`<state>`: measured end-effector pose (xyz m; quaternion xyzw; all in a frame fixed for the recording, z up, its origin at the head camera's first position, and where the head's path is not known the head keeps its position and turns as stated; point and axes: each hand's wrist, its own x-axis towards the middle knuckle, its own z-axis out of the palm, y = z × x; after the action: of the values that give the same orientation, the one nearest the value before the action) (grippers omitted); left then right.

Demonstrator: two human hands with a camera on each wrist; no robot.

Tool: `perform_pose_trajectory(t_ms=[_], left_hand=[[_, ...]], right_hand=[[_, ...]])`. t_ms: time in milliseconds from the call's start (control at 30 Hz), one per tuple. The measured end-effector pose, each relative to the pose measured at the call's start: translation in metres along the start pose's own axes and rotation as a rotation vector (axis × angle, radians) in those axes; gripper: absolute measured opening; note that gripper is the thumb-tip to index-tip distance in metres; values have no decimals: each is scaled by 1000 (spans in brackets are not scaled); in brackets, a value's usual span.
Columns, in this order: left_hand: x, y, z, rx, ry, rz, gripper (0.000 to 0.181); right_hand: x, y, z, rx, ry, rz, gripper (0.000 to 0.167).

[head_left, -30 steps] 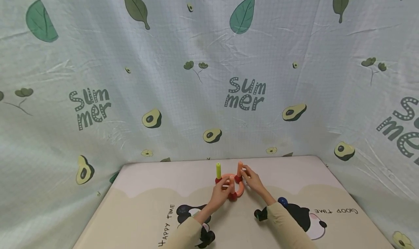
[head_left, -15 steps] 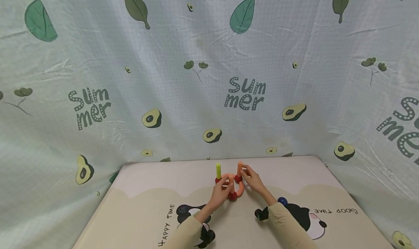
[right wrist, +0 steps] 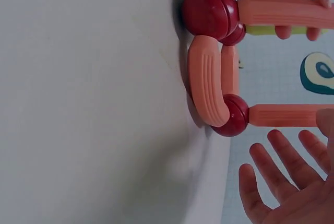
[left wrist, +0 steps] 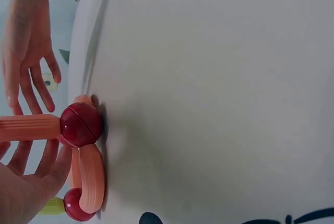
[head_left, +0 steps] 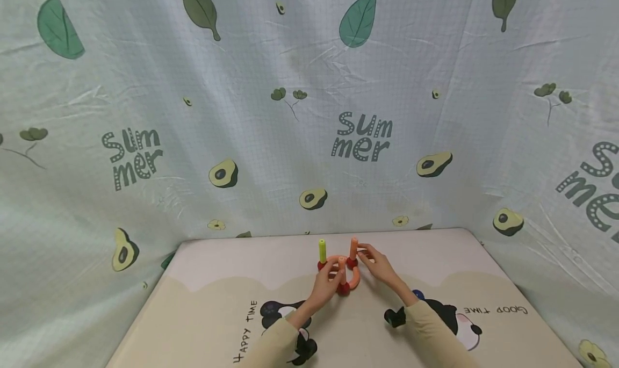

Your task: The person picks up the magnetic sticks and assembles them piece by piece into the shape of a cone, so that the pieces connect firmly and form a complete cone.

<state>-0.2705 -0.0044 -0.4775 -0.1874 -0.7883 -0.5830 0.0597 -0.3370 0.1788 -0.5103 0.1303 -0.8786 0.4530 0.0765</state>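
A magnetic-stick toy build stands on the table: curved orange sticks [right wrist: 207,80] and red balls [left wrist: 81,125] form a ring. From the balls rise a yellow-green stick [head_left: 322,251], a rear orange stick [head_left: 354,249] and a front orange stick [left wrist: 28,128]. My left hand [head_left: 325,287] holds the front orange stick, its fingers passing behind it. Beside the rear orange stick is my right hand [head_left: 379,266], fingers spread and loosely extended. In the right wrist view its thumb [right wrist: 324,122] overlaps that stick's end; whether it touches cannot be told.
A blue ball [head_left: 418,294] sits on the table behind my right forearm, partly hidden. The table mat [head_left: 208,314] carries printed panda figures and lettering. A patterned curtain [head_left: 271,142] hangs behind the table's far edge.
My right hand has shifted slightly right, and its fingers have loosened from the rear orange stick. My left hand stays at the front stick. The build stands as before.
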Motion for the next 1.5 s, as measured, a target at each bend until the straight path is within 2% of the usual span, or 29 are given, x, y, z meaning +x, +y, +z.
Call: perform_pose_trajectory(t_ms=[133,233,367,433,633,767,1033,1167,1267,1333,1433,1500], left_hand=[[5,-18,3,48,-4,-1,27],[8,-30,5,75,-28,-17,27],[10,-36,6,73,-41,-19,27],[10,-36,6,75,-45,-12,27],[11,-34,6,76,-57,-20,27],[11,-33,5,75,-56,-22,28],[10,-28,3,61,-53,-19,28],[6,-17,0,47,-54,-25,28],[0,-1,-4,40,-64,-20,30],[-2,4,-6,32,-71,-15,31],[-2,1,-5,27,-69,-4,32],[-1,-8,-2,32,-60,4,32]], right_hand=[[-5,-1,-5,-35,-9,-46,33],[-9,-2,-9,-58,-12,-116,32],[-14,-5,-14,-101,-26,-205,29],[-16,-7,-16,-129,-40,-221,29],[-27,-11,-27,-226,-64,-234,28],[-36,-11,-34,-308,-60,-272,28],[-57,1,-51,-556,-25,-349,28],[-65,7,-59,-639,1,-380,27],[-71,12,-65,-695,37,-416,26],[-76,16,-68,-725,63,-437,27],[-83,22,-72,-756,82,-443,27],[-87,26,-75,-770,77,-429,27]])
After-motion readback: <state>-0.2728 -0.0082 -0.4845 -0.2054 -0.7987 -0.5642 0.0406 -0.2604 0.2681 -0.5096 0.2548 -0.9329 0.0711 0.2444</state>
